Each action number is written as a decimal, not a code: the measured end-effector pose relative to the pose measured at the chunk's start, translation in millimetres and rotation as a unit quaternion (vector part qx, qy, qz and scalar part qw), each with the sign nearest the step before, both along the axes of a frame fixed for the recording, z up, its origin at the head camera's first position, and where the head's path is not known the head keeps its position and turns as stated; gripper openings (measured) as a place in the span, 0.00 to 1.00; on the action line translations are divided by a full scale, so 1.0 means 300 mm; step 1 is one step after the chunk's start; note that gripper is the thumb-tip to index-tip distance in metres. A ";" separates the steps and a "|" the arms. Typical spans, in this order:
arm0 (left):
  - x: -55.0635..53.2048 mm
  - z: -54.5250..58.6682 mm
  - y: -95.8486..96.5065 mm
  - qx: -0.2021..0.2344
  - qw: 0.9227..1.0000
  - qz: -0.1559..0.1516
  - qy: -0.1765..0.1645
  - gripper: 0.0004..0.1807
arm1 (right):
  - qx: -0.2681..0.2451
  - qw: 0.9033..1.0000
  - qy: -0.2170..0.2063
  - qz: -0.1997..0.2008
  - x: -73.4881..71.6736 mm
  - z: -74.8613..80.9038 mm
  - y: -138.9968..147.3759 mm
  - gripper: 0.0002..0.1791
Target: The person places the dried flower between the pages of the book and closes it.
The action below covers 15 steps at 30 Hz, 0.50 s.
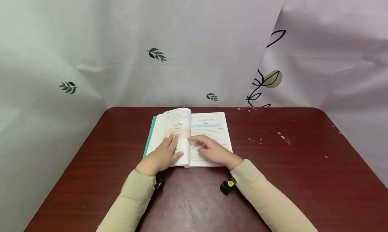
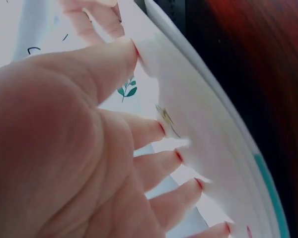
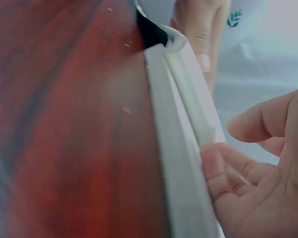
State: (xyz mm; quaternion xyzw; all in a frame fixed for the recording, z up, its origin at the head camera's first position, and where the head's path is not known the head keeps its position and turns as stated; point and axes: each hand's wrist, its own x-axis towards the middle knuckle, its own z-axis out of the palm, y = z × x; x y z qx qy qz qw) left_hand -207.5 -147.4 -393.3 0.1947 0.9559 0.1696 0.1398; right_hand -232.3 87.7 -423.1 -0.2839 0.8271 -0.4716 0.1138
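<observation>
An open book (image 1: 209, 124) with printed pages and a teal cover edge lies on the table. My left hand (image 1: 163, 154) rests on its left page with fingers spread; in the left wrist view the fingertips (image 2: 159, 130) touch the paper. Over the right page, close to the spine, is my right hand (image 1: 213, 150), its index finger reaching to the gutter. The right wrist view shows the right hand (image 3: 258, 173) with bent fingers against the page surface and a gap between thumb and fingers. No page is visibly pinched there.
The dark red wooden table (image 1: 303, 174) extends around the book. Small pink and pale scraps (image 1: 283, 137) lie to the right and along the back edge. A white curtain (image 1: 194, 40) with leaf prints hangs behind and at both sides. Black wrist straps (image 1: 225, 186) sit by the sleeves.
</observation>
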 end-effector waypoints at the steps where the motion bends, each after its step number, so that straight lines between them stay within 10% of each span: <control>1: 0.002 0.000 0.004 -0.003 1.000 0.003 -0.002 0.38 | 0.001 1.000 0.002 -0.002 0.000 0.007 0.005 0.30; 15: 0.015 -0.008 0.027 -0.025 0.999 0.039 -0.024 0.37 | 0.007 0.996 0.068 -0.056 0.008 0.115 0.091 0.19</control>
